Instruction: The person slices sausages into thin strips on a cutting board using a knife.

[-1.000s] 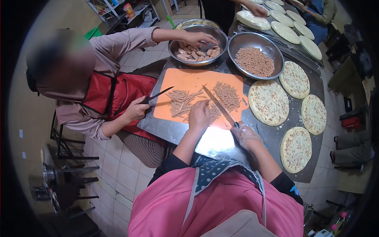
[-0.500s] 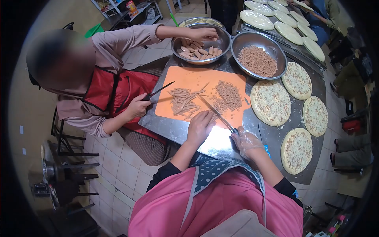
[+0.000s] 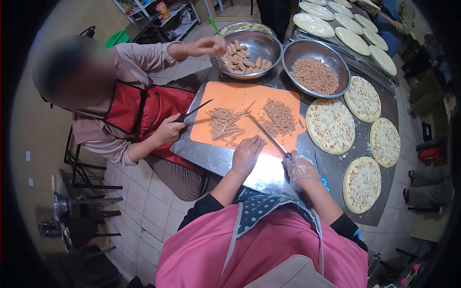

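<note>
My gloved right hand (image 3: 301, 172) grips the dark handle of a knife (image 3: 270, 133), its blade slanting up and left across the orange cutting board (image 3: 221, 91). At the board's near edge my left hand (image 3: 247, 156) has its fingers bent together over sausage strips, which are mostly hidden beneath them. Cut sausage strips (image 3: 224, 124) lie to the left of the blade. A pile of diced sausage (image 3: 279, 117) sits on its right. Across the board, a co-worker's hand (image 3: 171, 129) holds another knife (image 3: 199, 110); that person's other hand (image 3: 209, 46) is over the sausage bowl's rim.
Behind the board stand a steel bowl of sausages (image 3: 245, 60) and a bowl of diced sausage (image 3: 314, 74). Several topped pizza bases (image 3: 330, 126) lie on the metal table at right. Another knife (image 3: 318, 162) lies beside my right hand. Sauced bases (image 3: 313, 25) fill the far racks.
The co-worker's free hand has drawn back left from inside the sausage bowl to its rim. My knife's blade has shifted slightly right; my left hand stays at the board's near edge.
</note>
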The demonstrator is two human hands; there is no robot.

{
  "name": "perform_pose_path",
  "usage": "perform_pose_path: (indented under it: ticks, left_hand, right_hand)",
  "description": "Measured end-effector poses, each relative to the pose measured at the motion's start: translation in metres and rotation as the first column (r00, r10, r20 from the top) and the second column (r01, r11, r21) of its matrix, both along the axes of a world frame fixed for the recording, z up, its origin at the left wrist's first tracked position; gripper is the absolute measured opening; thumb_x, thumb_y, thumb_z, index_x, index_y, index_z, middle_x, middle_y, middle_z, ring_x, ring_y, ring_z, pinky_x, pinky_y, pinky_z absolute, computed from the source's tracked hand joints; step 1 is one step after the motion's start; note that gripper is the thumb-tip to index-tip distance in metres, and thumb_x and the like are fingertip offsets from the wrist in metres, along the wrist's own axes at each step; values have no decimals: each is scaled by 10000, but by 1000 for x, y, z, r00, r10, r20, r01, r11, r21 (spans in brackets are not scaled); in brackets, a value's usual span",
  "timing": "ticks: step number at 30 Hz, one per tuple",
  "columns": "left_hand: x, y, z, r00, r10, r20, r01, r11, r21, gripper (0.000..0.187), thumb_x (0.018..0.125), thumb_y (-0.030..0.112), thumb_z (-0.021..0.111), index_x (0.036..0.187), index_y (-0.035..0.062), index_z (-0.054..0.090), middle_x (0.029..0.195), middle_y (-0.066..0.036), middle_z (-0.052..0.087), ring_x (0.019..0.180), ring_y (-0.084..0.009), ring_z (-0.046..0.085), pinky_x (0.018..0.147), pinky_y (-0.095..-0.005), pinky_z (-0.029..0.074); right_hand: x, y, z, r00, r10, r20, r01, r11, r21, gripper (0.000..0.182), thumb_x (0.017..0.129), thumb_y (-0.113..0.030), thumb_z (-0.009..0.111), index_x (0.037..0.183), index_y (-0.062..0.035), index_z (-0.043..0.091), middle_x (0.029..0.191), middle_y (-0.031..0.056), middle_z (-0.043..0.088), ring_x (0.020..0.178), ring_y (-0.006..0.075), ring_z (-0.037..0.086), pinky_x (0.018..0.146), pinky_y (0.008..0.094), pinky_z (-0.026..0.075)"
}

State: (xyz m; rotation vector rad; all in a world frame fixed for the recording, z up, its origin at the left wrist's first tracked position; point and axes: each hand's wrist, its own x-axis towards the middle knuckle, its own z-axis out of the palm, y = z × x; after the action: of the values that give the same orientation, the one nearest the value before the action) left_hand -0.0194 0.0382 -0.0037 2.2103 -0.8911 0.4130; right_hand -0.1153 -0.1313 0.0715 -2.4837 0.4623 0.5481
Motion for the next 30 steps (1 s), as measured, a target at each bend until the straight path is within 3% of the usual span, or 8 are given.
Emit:
perform_pose_path:
  ticks: [11, 16, 24, 26, 30]
  left_hand:
    - [9, -22, -3, 999, 35, 2, -35, 999, -19, 149, 772, 124, 645, 863, 9, 675, 879, -124, 651, 813, -264, 613, 715, -335, 503]
    - [9, -23, -4, 999, 36, 12, -36, 999, -18, 105, 762, 113, 644, 814, 28, 676, 860, -106, 649, 806, -253, 609, 706, -330, 502]
    - [6, -23, -2, 999, 49, -2, -49, 998, -29, 94, 753, 95, 646, 803, 17, 663, 848, -107, 639, 797, -258, 605, 696, -334, 500]
    - [4, -24, -2, 998, 54, 19, -53, 998, -39, 96, 753, 93, 643, 806, 14, 662, 845, -106, 638, 794, -260, 604, 695, -334, 500]
    - [3, -21, 2, 999, 46, -23, -46, 999, -16, 94, 754, 82, 633, 807, 8, 657, 828, -107, 630, 785, -264, 602, 682, -336, 499]
  right_hand:
    - [-11, 5, 18, 999, -42, 32, 45, 997, -66, 385, 920, -365, 405, 1059, -10, 464, 845, 272, 602, 822, 432, 583, 719, 492, 446]
    - [-29, 8, 14, 993, 21, 112, -6, 992, -129, 351, 918, -345, 393, 1028, -18, 457, 780, 267, 606, 744, 429, 599, 675, 509, 462]
    - [-11, 13, -13, 996, -12, 84, 17, 998, -66, 364, 931, -355, 371, 992, -1, 430, 795, 293, 593, 776, 462, 578, 685, 526, 442]
    - [-5, 13, -15, 996, -29, 90, 32, 999, -34, 308, 913, -323, 381, 993, -31, 439, 801, 253, 609, 772, 419, 599, 697, 510, 454]
    - [-15, 16, 2, 997, -19, 78, 23, 998, -58, 308, 912, -322, 381, 985, -28, 440, 799, 252, 609, 771, 418, 599, 692, 511, 454]
